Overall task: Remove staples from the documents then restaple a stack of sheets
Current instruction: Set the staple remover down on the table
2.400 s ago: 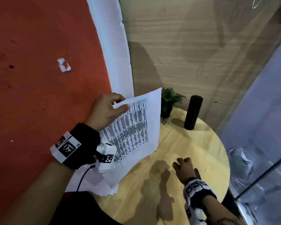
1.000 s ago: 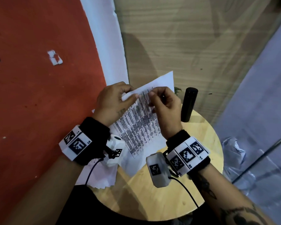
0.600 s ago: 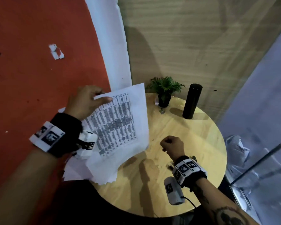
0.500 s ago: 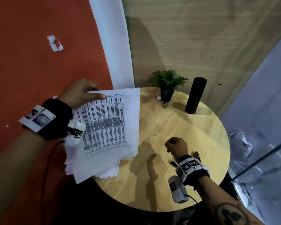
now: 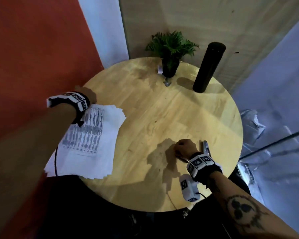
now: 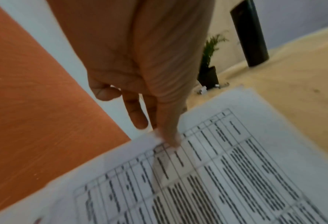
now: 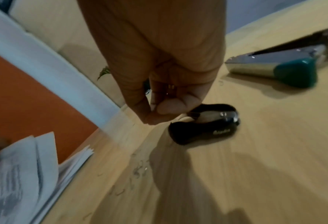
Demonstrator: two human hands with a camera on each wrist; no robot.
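Looks like a small office nook or waiting corner. A round light-wood table [image 5: 162,118] is tucked into a corner formed by an orange-red wall [image 5: 33,49] and a pale wood-grain panel [image 5: 188,18]. Office stuff is laid out on it: a stack of white printed sheets with tables [image 5: 91,140], a chrome stapler with a teal end [image 7: 286,66], a black staple remover [image 7: 203,122]. A little green potted plant [image 5: 170,49] and a tall black cylinder [image 5: 208,66] are set at the back.

One pile of papers [image 5: 95,144], one stapler [image 7: 278,66], one staple remover [image 7: 203,124], one plant [image 5: 170,49], one black cylinder [image 5: 208,66], and perhaps several loose staples [image 7: 140,168].
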